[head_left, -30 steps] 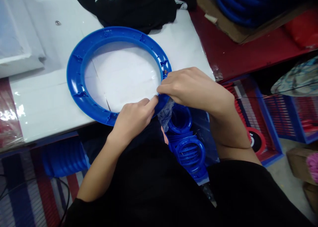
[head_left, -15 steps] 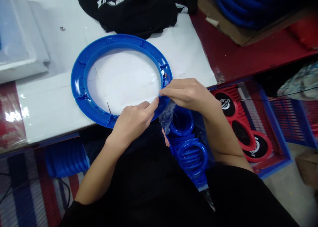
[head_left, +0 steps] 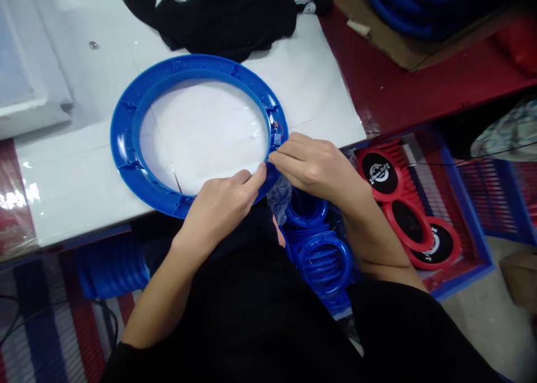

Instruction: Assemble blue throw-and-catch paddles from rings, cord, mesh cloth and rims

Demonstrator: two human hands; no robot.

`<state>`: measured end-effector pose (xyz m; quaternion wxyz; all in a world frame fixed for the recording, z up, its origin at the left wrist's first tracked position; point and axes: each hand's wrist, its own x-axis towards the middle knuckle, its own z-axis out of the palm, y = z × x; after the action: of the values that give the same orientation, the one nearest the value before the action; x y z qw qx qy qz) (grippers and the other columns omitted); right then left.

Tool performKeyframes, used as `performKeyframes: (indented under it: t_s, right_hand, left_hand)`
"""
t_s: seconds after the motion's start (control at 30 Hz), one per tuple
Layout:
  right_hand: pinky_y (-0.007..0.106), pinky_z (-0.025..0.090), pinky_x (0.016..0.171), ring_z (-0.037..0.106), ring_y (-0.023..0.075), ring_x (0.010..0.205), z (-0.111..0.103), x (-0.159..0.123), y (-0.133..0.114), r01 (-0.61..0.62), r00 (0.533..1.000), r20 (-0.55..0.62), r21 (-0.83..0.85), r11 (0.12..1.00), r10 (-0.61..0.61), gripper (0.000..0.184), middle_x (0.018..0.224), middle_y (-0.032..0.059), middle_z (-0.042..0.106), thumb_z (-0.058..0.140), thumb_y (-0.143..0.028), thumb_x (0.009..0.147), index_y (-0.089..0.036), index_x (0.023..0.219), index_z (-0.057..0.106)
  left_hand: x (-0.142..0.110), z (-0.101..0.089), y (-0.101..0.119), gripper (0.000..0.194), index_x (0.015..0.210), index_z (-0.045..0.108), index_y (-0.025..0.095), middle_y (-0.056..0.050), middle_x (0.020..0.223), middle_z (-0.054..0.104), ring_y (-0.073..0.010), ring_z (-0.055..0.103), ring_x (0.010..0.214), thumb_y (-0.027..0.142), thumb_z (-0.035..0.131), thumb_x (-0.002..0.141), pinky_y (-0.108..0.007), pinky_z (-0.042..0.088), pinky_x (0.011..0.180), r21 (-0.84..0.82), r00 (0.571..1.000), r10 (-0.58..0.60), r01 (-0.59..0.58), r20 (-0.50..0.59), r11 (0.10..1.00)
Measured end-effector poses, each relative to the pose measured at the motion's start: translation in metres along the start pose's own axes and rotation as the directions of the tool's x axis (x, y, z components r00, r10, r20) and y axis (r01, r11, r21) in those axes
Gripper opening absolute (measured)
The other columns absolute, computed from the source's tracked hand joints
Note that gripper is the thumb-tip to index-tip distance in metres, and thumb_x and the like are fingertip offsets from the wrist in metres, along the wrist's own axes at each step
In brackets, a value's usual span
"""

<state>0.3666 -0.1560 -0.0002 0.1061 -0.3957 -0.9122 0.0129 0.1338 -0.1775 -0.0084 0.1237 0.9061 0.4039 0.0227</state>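
Some care near the red wire (head_left: 282, 129) was wise: left fingers (head_left: 257, 177) gripped the blue ring (head_left: 123, 131), right fingers (head_left: 280, 159) pinched together, contents hidden.

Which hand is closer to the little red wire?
Right. The right hand is just below the red wire on the blue ring; the left hand is farther away, lower and to the left.
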Motion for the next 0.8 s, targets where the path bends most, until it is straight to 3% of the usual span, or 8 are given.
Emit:
performKeyframes:
  t_s: [0.23, 0.5, 0.8]
  right_hand:
    - [0.038, 0.04, 0.064, 0.052, 0.0222, 0.081, 0.001, 0.004, 0.002, 0.047, 0.999, 0.023, -0.036, 0.998, -0.046, 0.037, 0.079, 0.0066, 0.059, 0.037, -0.011, 0.107, -0.02, 0.086, 0.067]
    - [0.037, 0.043, 0.067, 0.053, 0.022, 0.084, 0.014, 0.003, 0.013, 0.096, 0.995, 0.0, 0.029, 0.995, -0.096, 0.038, 0.08, 0.0063, 0.059, 0.037, -0.015, 0.109, -0.021, 0.091, 0.07]
    - [0.038, 0.055, 0.077, 0.061, 0.019, 0.081, 0.038, -0.002, 0.031, 0.134, 0.959, -0.279, 0.289, 0.948, -0.051, 0.021, 0.083, 0.0035, 0.067, 0.054, -0.024, 0.107, -0.023, 0.102, 0.075]
  left_hand:
    - [0.008, -0.005, 0.007, 0.041, 0.143, 0.06, 0.017, -0.011, 0.101, 0.073, -0.0237, 0.073, 0.068, 0.017, 0.043, 0.106, -0.033, 0.052, 0.058, 0.101, 0.997, 0.009, -0.017, 0.077, 0.995]
    - [0.004, 0.001, 0.003, 0.049, 0.154, 0.051, 0.019, -0.011, 0.104, 0.077, -0.0237, 0.075, 0.077, 0.015, 0.041, 0.106, -0.033, 0.057, 0.066, 0.027, 1.0, 0.004, -0.004, 0.01, 1.0]
    - [0.003, 0.004, 0.0, 0.049, 0.156, 0.049, 0.016, -0.013, 0.109, 0.078, -0.0247, 0.077, 0.085, 0.016, 0.043, 0.107, -0.035, 0.059, 0.07, 0.009, 1.0, 0.023, -0.023, 0.008, 1.0]
